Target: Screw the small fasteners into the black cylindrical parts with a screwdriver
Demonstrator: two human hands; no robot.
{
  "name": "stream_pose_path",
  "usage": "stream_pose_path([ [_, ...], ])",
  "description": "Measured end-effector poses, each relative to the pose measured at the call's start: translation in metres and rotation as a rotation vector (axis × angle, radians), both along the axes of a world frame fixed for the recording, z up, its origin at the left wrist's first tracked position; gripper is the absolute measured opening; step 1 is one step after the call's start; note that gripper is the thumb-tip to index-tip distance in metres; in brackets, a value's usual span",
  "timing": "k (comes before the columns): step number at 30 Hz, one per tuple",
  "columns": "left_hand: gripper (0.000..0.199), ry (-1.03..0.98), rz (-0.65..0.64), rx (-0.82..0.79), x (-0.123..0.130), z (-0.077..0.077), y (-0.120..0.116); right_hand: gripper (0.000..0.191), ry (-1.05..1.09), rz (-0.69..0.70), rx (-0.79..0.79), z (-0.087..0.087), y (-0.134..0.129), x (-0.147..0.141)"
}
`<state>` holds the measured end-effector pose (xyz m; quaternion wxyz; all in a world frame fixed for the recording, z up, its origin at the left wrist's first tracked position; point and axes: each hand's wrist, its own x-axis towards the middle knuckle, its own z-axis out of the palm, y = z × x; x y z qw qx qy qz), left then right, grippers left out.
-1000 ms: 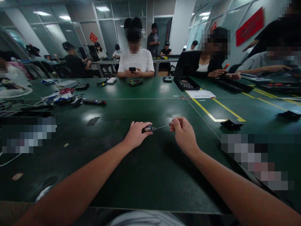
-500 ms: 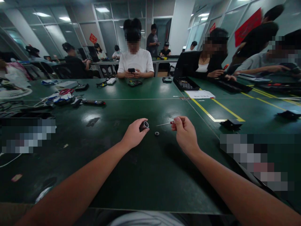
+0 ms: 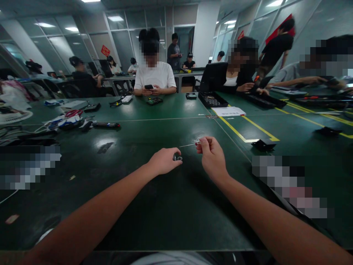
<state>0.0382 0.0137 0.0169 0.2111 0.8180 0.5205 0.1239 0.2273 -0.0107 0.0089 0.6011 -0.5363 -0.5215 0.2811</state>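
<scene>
My left hand (image 3: 165,161) is curled around a dark cylinder with a silver rim (image 3: 174,157), most of it hidden by my fingers. Close to the thumb and index fingertips is a small round metal part (image 3: 179,158); whether they touch it I cannot tell. My right hand (image 3: 213,154) grips a thin screwdriver (image 3: 189,145) by its reddish handle. Its slim shaft points left, with the tip just above and beyond my left fingertips. Both hands are over the green table (image 3: 165,213).
At the left lie cables and tools (image 3: 73,118) and a dark pen-shaped tool (image 3: 106,125). A black tray of parts (image 3: 212,99) and a white paper sheet (image 3: 228,111) are farther off. A black folded piece (image 3: 264,145) lies right. Across the table, a person (image 3: 154,77) holds a phone.
My left hand has moved down and right with the cylinder, up to the small round part. The right hand still holds the screwdriver with little change. The view has shifted slightly.
</scene>
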Motion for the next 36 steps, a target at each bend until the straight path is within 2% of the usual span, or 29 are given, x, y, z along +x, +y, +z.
stream_pose_path([
  [5, 0.031, 0.162, -0.045, -0.048, 0.011, -0.003, 0.014, 0.027, 0.005, 0.004, 0.002, -0.001, 0.001, 0.000],
  [9, 0.028, 0.164, -0.044, -0.041, 0.007, -0.001, 0.017, 0.027, -0.007, 0.004, -0.001, 0.000, -0.001, -0.001],
  [13, 0.022, 0.041, 0.045, -0.010, -0.008, 0.001, 0.017, 0.027, -0.009, 0.012, -0.008, 0.001, -0.002, -0.001],
  [17, 0.026, -0.271, 0.155, -0.195, -0.032, 0.005, 0.018, 0.026, 0.009, 0.026, -0.018, -0.001, 0.000, 0.001],
  [19, 0.029, -0.455, 0.219, -0.306, -0.048, 0.008, 0.017, 0.027, 0.018, 0.038, -0.023, -0.002, 0.001, 0.001],
  [22, 0.027, -0.730, 0.344, -0.363, -0.075, 0.012, 0.016, 0.028, 0.022, 0.045, -0.029, -0.004, 0.002, 0.002],
  [27, 0.012, -1.148, 0.650, -0.277, -0.134, 0.026, 0.005, 0.029, 0.026, 0.053, -0.033, -0.006, 0.003, 0.002],
  [29, 0.004, -1.215, 0.737, -0.228, -0.159, 0.036, -0.005, 0.028, 0.030, 0.059, -0.028, -0.007, 0.003, 0.001],
  [33, 0.008, -1.256, 0.964, -0.107, -0.210, 0.053, -0.033, 0.028, 0.021, 0.064, -0.022, -0.010, 0.005, 0.001],
  [36, 0.010, -1.225, 1.113, 0.005, -0.249, 0.057, -0.055, 0.029, 0.019, 0.067, -0.023, -0.011, 0.005, 0.000],
])
